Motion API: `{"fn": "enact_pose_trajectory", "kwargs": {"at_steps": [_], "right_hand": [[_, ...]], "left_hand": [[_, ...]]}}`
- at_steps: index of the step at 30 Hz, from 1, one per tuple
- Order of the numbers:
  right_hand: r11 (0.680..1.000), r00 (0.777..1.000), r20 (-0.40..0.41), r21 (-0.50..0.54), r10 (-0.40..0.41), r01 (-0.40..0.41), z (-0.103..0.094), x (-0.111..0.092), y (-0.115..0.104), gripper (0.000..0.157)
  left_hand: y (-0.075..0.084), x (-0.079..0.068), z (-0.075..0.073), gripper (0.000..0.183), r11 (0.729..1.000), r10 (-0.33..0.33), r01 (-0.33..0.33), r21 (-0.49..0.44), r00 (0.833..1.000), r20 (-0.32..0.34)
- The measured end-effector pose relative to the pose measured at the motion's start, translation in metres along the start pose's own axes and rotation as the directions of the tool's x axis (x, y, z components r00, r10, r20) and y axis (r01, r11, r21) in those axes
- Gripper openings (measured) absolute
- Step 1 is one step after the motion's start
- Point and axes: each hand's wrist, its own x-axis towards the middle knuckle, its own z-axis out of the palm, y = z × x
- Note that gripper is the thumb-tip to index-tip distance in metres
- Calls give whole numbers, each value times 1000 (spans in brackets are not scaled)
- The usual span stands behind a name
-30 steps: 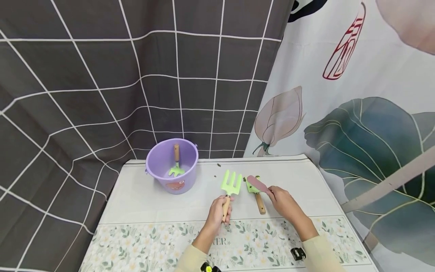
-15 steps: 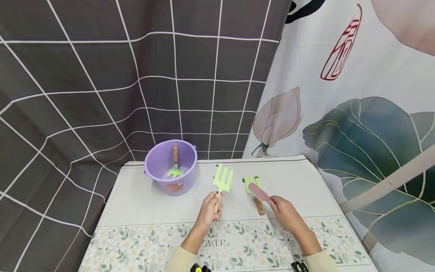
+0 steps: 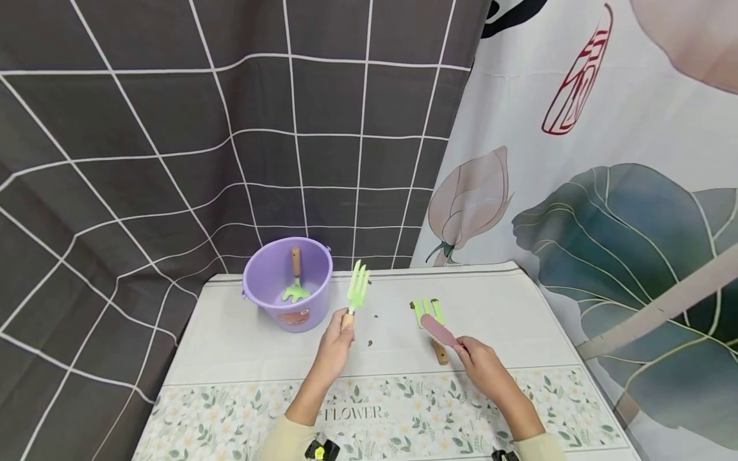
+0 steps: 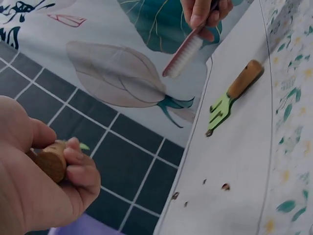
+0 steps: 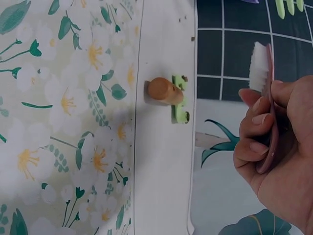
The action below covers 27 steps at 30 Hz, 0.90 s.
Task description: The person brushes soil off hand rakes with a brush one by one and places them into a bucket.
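In the head view my left hand (image 3: 334, 349) grips the wooden handle of a light green hand fork (image 3: 358, 286), tines up, just right of the purple bucket (image 3: 317, 308). My right hand (image 3: 485, 366) holds a pink brush (image 3: 438, 330) by its handle; its white bristles (image 5: 258, 66) show in the right wrist view. Beneath the brush lies a second green garden fork (image 4: 244, 81) with a wooden handle, flat on the table, brown dirt on its tines. A small green rake (image 3: 296, 291) leans inside the bucket, handle upward.
Brown dirt crumbs (image 4: 225, 187) are scattered on the white table (image 3: 230, 339), between bucket and lying fork. A floral printed band (image 3: 230, 416) runs along the table's near side. A dark grid curtain (image 3: 328, 160) hangs behind, and a white patterned curtain (image 3: 519, 243) at the right.
My left hand has carried its fork left and upward, away from the lying fork and toward the bucket. The right hand with the brush has dropped slightly, uncovering more of the lying fork's tines.
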Motion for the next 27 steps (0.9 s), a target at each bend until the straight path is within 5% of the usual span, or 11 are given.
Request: {"fn": "enact_pose_trajectory", "kwargs": {"at_steps": [9,21,27], "right_hand": [[1000,1000,-24,-17,-17,17,1,-1,0,21],[1000,999,-31,-26,13,-14,2,-4,6,22],[999,999,-28,-33,30,-31,2,-10,13,22]], "left_hand": [[16,-5,-25,36,957,94,-31,289,974,-206],[22,2,-59,40,967,133,-61,246,948,-288],[28,2,-79,39,941,179,-68,331,932,-316]]}}
